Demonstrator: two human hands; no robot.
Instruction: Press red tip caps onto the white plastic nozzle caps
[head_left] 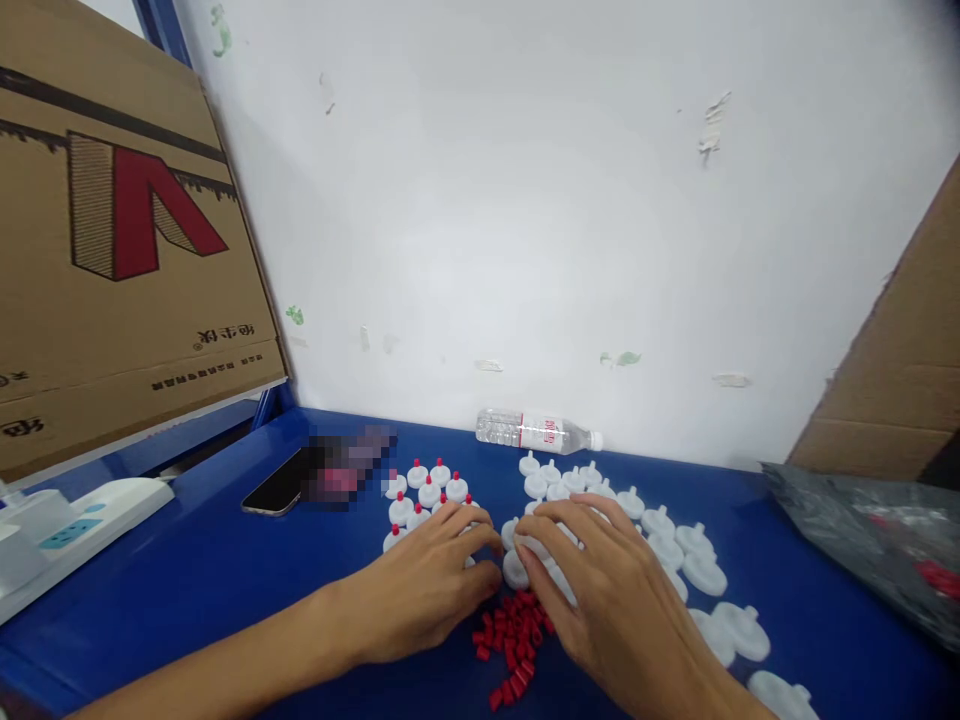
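On the blue table both my hands meet near the middle. My left hand is curled, its fingertips pressed together beside a white disc part. My right hand rests palm down with fingers bent over the same white disc part, pinching it. Just below the hands lies a small pile of red caps. Behind my left hand stands a group of white discs with red caps fitted. Uncapped white discs spread to the right of my right hand.
A clear water bottle lies on its side against the white wall. A phone lies at the left, a white power strip further left. Cardboard boxes lean on both sides. A grey plastic bag sits at the right.
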